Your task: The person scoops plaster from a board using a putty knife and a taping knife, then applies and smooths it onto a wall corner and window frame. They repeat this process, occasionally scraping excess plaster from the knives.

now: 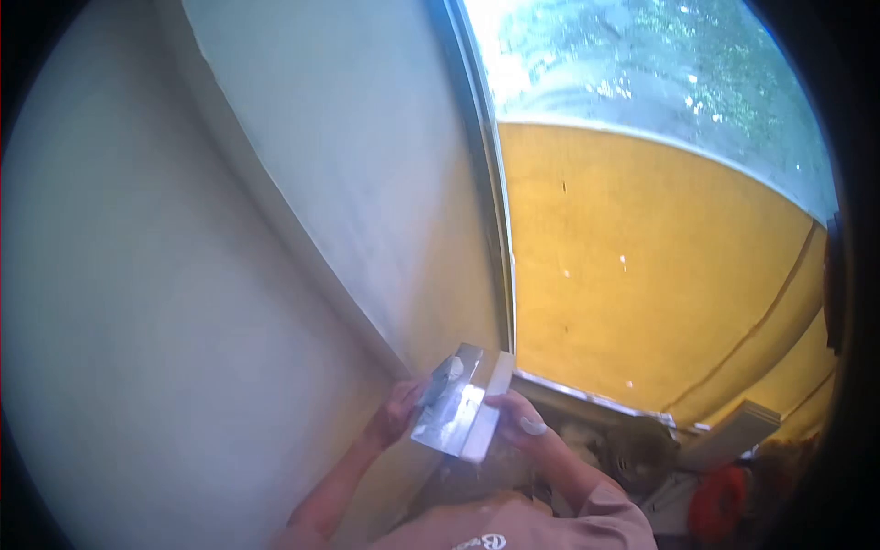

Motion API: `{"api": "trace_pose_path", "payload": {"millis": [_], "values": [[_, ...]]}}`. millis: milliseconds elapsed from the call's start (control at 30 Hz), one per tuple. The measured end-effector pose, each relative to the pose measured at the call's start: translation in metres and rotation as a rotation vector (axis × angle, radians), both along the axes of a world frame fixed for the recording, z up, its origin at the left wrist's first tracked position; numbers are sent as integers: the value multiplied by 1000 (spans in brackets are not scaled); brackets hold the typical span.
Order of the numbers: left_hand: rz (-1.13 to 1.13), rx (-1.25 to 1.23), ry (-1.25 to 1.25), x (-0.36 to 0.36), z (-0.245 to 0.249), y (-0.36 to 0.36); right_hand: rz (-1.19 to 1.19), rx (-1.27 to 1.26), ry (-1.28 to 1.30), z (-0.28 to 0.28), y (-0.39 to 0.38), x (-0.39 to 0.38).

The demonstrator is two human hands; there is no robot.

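My right hand (519, 420) is closed on a wide metal putty knife (466, 414), its thumb on the pale back strip of the blade. The shiny blade is tilted in front of my body. My left hand (397, 417) is closed at the opposite side, on what looks like a smaller putty knife (438, 383) laid against the wide blade; its handle is hidden in my fingers. A whitish lump that looks like putty (456, 367) sits near the blades' top. On my right hand shows a white smear.
A pale wall (137, 302) rises on the left, with a corner edge and recess beside it. A window frame (500, 220) borders a yellow panel (642, 275), with trees above. At lower right are a round dark container (640, 449), a board (733, 435) and a red object (718, 504).
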State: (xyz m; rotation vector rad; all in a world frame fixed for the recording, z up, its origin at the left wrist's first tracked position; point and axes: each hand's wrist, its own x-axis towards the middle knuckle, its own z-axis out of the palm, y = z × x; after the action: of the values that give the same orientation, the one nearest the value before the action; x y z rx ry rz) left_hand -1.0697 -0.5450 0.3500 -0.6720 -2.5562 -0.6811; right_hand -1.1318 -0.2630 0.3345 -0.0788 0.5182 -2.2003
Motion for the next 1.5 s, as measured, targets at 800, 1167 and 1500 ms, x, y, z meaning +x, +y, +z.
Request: {"api": "trace_pose_path", "payload": {"millis": [800, 1167, 1500], "values": [[845, 588, -333, 103, -131, 136, -1707, 231, 2389, 554, -118, -320], [761, 1120, -699, 145, -167, 107, -1015, 510, 2293, 57, -85, -244], [467, 1258, -1072, 86, -197, 113, -189, 764, 1775, -134, 24, -147]]}}
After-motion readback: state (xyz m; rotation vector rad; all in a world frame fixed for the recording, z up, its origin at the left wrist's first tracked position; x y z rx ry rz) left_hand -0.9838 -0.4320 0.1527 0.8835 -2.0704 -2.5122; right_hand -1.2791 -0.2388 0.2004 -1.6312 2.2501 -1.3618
